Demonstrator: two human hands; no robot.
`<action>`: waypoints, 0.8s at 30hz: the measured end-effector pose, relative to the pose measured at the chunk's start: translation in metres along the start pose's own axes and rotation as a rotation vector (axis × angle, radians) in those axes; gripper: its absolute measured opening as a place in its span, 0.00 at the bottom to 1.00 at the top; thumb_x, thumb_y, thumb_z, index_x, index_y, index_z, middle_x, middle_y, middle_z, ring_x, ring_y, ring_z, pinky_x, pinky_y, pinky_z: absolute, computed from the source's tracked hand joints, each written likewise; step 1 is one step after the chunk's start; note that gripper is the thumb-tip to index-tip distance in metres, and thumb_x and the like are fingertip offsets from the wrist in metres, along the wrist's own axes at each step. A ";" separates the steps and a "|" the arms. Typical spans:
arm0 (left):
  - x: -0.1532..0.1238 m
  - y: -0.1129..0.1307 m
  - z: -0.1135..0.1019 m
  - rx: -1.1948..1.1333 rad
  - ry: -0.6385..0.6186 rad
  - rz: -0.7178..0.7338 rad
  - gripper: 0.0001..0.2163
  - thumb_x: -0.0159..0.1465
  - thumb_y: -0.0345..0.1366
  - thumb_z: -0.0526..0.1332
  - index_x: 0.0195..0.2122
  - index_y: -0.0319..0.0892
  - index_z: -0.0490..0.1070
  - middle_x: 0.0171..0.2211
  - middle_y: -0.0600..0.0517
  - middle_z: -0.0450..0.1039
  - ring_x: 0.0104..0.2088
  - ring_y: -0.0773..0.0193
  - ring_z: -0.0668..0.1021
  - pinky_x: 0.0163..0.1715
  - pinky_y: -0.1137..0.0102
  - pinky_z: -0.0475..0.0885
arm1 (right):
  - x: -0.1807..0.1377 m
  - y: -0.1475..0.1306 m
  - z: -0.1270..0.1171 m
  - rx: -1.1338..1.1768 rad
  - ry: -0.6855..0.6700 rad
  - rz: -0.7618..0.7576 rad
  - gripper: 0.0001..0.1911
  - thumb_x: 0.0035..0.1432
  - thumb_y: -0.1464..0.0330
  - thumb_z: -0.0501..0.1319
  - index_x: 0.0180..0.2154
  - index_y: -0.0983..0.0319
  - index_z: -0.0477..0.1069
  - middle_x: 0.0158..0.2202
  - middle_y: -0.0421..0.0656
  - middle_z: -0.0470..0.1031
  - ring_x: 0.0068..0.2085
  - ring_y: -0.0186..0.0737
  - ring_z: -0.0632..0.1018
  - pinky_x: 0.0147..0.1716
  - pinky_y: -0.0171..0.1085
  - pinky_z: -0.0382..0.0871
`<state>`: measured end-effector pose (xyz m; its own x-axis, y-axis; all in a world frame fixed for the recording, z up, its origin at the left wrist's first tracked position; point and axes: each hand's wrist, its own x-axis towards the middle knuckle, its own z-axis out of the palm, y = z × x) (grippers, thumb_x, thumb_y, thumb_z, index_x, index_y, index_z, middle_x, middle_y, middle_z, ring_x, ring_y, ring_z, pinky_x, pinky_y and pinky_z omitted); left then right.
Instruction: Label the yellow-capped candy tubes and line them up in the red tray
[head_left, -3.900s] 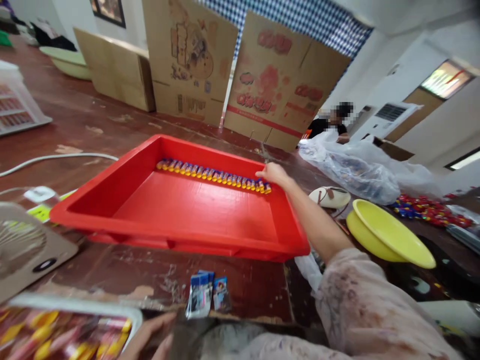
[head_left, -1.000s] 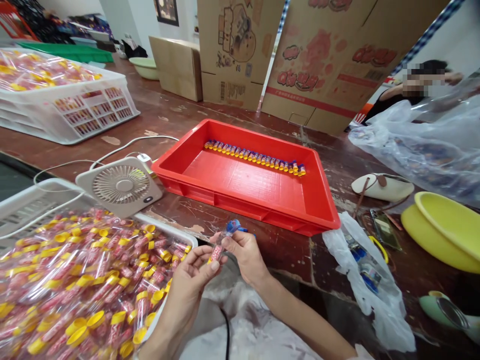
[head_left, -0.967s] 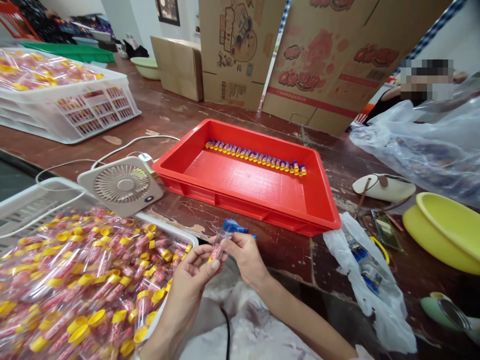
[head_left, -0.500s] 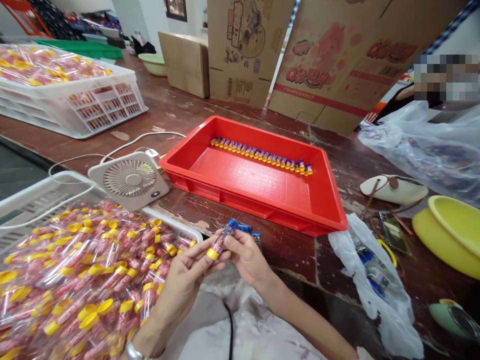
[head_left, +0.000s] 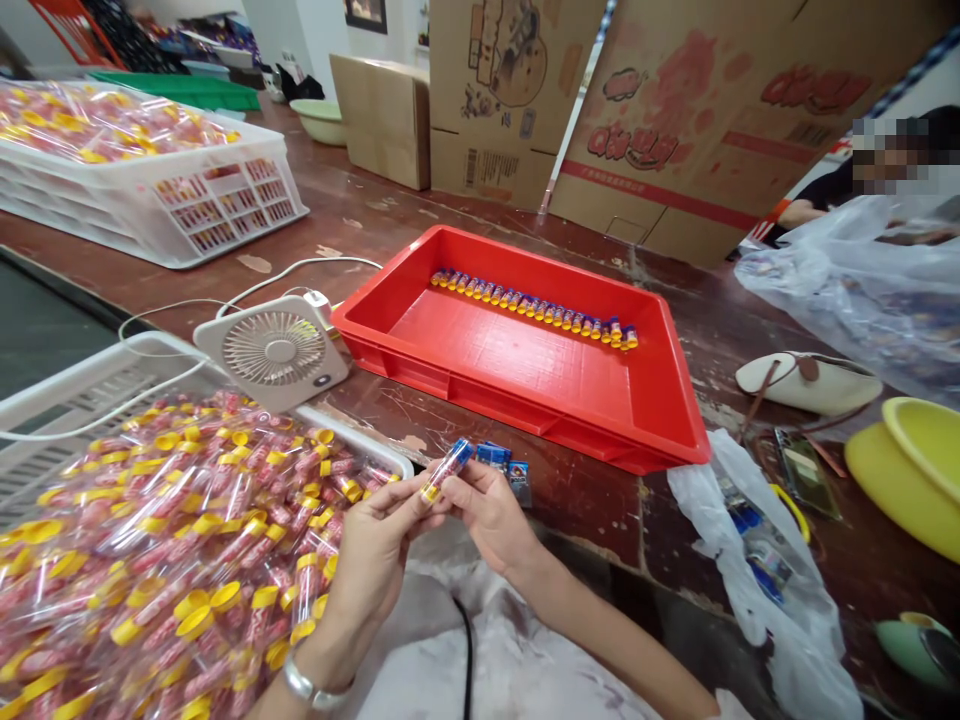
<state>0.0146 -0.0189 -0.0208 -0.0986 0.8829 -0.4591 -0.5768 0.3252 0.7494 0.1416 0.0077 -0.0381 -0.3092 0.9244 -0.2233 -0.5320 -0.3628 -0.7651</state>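
A small candy tube (head_left: 448, 470) with a blue upper end and a yellow lower end is tilted between my fingers, above the table's near edge. My left hand (head_left: 382, 535) is closed on its lower yellow end. From the other side, the fingers of my right hand (head_left: 487, 505) pinch the same tube. Just behind my right hand lie a few small blue printed sleeves (head_left: 493, 456). To my left, a white basket (head_left: 112, 365) is heaped with yellow-capped tubes (head_left: 217, 500). A red tray (head_left: 517, 395) stands ahead, with a row of blue-and-yellow tubes (head_left: 536, 308) along its far side.
A fan (head_left: 274, 350) with a white cable stands left of the tray. Another full crate (head_left: 202, 210) sits farther back. Cardboard boxes (head_left: 517, 90) line the back. At right are a plastic bag (head_left: 780, 580), a white pouch (head_left: 810, 382), yellow bowls (head_left: 911, 470) and another person (head_left: 814, 190).
The view has shifted slightly, moving the surroundings rightward. Both hands still hold the tube. Blue printed wrapping now covers more of its length, where pink candies showed before.
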 end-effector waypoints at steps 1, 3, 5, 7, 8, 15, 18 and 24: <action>0.000 0.000 0.000 -0.001 0.001 -0.001 0.16 0.42 0.36 0.79 0.33 0.38 0.84 0.30 0.50 0.83 0.27 0.67 0.82 0.29 0.78 0.80 | 0.000 0.000 0.000 -0.002 0.000 0.000 0.15 0.46 0.60 0.74 0.35 0.61 0.79 0.29 0.39 0.77 0.29 0.33 0.73 0.34 0.33 0.70; 0.000 -0.001 0.000 -0.005 0.003 -0.002 0.16 0.43 0.36 0.79 0.33 0.38 0.84 0.30 0.50 0.83 0.27 0.67 0.82 0.29 0.78 0.80 | 0.000 0.001 0.001 -0.004 0.003 0.001 0.14 0.47 0.61 0.74 0.34 0.61 0.79 0.29 0.39 0.77 0.29 0.33 0.73 0.34 0.33 0.70; 0.001 -0.001 0.001 -0.009 0.005 -0.003 0.15 0.43 0.36 0.79 0.33 0.38 0.84 0.30 0.50 0.83 0.27 0.67 0.82 0.29 0.78 0.80 | 0.000 0.001 0.002 -0.006 0.008 0.004 0.14 0.47 0.61 0.74 0.34 0.61 0.79 0.29 0.39 0.77 0.29 0.34 0.73 0.33 0.33 0.70; 0.001 -0.002 0.001 -0.012 0.009 -0.002 0.15 0.43 0.36 0.79 0.33 0.38 0.83 0.29 0.50 0.83 0.27 0.68 0.82 0.29 0.78 0.80 | -0.001 0.002 0.002 -0.010 0.015 0.005 0.14 0.47 0.60 0.74 0.34 0.61 0.79 0.30 0.40 0.77 0.29 0.34 0.73 0.33 0.34 0.70; 0.001 -0.002 0.001 -0.014 0.012 -0.003 0.15 0.43 0.36 0.79 0.32 0.38 0.83 0.29 0.50 0.83 0.27 0.67 0.82 0.29 0.78 0.80 | -0.001 0.002 0.002 -0.014 0.019 0.004 0.15 0.46 0.60 0.74 0.35 0.61 0.79 0.30 0.40 0.77 0.29 0.34 0.73 0.33 0.34 0.70; 0.005 -0.005 0.001 -0.016 0.054 -0.009 0.18 0.40 0.38 0.80 0.32 0.38 0.83 0.28 0.51 0.83 0.27 0.67 0.82 0.28 0.78 0.79 | 0.004 0.007 -0.001 -0.002 0.012 0.015 0.14 0.48 0.61 0.73 0.36 0.61 0.79 0.32 0.40 0.78 0.29 0.34 0.74 0.35 0.34 0.70; 0.007 -0.005 0.000 0.000 0.059 -0.012 0.17 0.40 0.39 0.80 0.31 0.39 0.83 0.31 0.49 0.84 0.28 0.66 0.82 0.29 0.77 0.79 | 0.002 0.007 0.003 -0.009 0.009 0.000 0.14 0.49 0.61 0.73 0.37 0.61 0.80 0.32 0.41 0.79 0.31 0.35 0.76 0.36 0.34 0.71; 0.009 0.001 -0.016 0.278 -0.033 0.011 0.23 0.44 0.40 0.76 0.43 0.60 0.80 0.41 0.54 0.84 0.39 0.46 0.84 0.35 0.56 0.80 | -0.002 -0.070 -0.002 -0.331 -0.066 -0.160 0.17 0.48 0.63 0.74 0.41 0.60 0.80 0.34 0.41 0.81 0.35 0.39 0.79 0.40 0.37 0.72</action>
<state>0.0004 -0.0163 -0.0315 -0.0745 0.8958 -0.4382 -0.3309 0.3923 0.8582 0.1812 0.0312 0.0150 -0.2982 0.9530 -0.0540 -0.2974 -0.1465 -0.9434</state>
